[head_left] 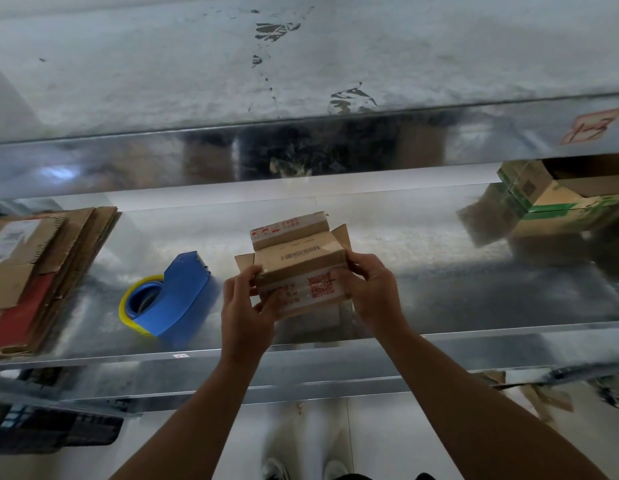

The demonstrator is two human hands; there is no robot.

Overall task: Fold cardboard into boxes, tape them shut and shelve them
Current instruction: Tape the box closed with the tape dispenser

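We are noting a tape dispenser point(169, 296) lying left of the left hand point(245, 306), flat cardboard point(41, 278) beyond it, boxes point(550, 209) far right.

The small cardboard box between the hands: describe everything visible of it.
The small cardboard box is brown corrugated board with a black barcode on its top flap and red printing, including a square code, on the near face. It is not closed: the far flap stands up showing red symbols, and side flaps stick out left and right. It is over the metal shelf; whether it rests there is unclear. The left hand grips its near left corner, the right hand its right edge.
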